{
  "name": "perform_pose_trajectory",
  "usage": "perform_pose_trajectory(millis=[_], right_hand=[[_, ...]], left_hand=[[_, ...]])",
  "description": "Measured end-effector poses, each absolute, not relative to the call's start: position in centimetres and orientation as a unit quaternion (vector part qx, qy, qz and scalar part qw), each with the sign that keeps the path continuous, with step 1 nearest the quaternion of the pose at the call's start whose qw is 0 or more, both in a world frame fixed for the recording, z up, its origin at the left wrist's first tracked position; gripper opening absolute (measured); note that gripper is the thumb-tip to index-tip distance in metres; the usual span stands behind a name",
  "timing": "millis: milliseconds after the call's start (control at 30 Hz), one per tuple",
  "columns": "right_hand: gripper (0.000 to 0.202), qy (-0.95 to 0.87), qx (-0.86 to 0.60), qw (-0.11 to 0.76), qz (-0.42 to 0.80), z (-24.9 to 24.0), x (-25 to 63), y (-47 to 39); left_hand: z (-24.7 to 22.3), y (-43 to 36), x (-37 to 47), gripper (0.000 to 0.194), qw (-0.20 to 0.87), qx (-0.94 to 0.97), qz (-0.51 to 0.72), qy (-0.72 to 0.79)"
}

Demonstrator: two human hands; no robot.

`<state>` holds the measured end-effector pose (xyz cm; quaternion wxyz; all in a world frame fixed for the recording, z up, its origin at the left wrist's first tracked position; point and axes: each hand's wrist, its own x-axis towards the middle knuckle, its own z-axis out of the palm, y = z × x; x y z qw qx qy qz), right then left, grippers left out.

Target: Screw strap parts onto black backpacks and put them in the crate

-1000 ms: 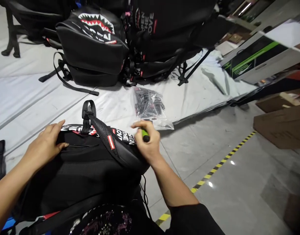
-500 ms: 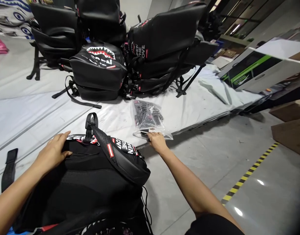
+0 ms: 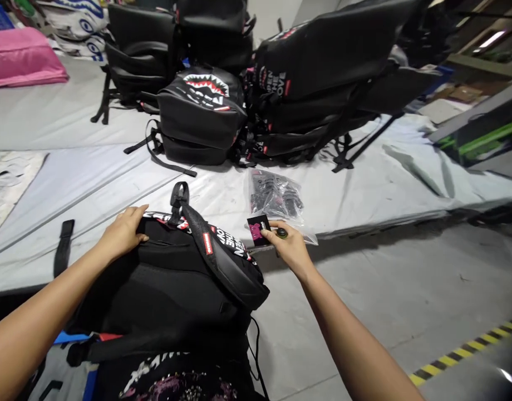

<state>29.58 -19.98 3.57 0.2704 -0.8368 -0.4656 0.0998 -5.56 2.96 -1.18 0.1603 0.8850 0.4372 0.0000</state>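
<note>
A black backpack (image 3: 168, 284) with white lettering lies before me, its strap (image 3: 214, 256) and top loop facing up. My left hand (image 3: 124, 234) grips its upper left edge, fingers over the far side and thumb on the near side. Between the thumb and fingers of my right hand (image 3: 287, 245) is a small black hang tag (image 3: 258, 229) with a pink bear print. A small round dark piece (image 3: 282, 233) shows at the same fingers; its kind is unclear. Just behind them a clear plastic bag (image 3: 276, 195) of dark items lies on the table.
Several black backpacks (image 3: 201, 122) stand along the back of the white-covered table (image 3: 222, 189). At the far left is a pink bag (image 3: 24, 58). The table's edge runs to the right, above a grey floor with yellow-black tape (image 3: 464, 352).
My right hand has drawn the hang tag up off the plastic bag, toward the backpack. My left hand keeps its grip. The view has turned left.
</note>
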Motion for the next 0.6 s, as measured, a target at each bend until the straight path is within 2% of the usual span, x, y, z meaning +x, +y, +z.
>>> perform_pose_trajectory(millis=[100,233,333,500,600], right_hand=[[0.028,-0.528,-0.735,0.385,0.179,5.8,24.7,-18.1],[0.018,-0.639,-0.663,0.356,0.162,7.4,18.5,-13.9],[0.021,-0.668,-0.675,0.277,0.149,7.3,14.9,-10.7],[0.032,-0.712,-0.691,0.071,0.103,6.3,11.2,-7.0],[0.029,-0.719,-0.687,-0.011,0.101,5.5,10.0,-5.8]], left_hand=[[-0.3,2.3,-5.0,0.084,0.179,0.880,0.007,0.439],[-0.4,1.0,-5.5,0.082,0.242,0.840,0.118,0.471],[-1.3,-1.1,-7.3,0.070,0.267,0.783,0.232,0.511],[-2.9,-4.4,-10.3,0.081,0.338,0.737,0.184,0.556],[-3.2,-4.9,-10.8,0.075,0.353,0.717,0.208,0.564]])
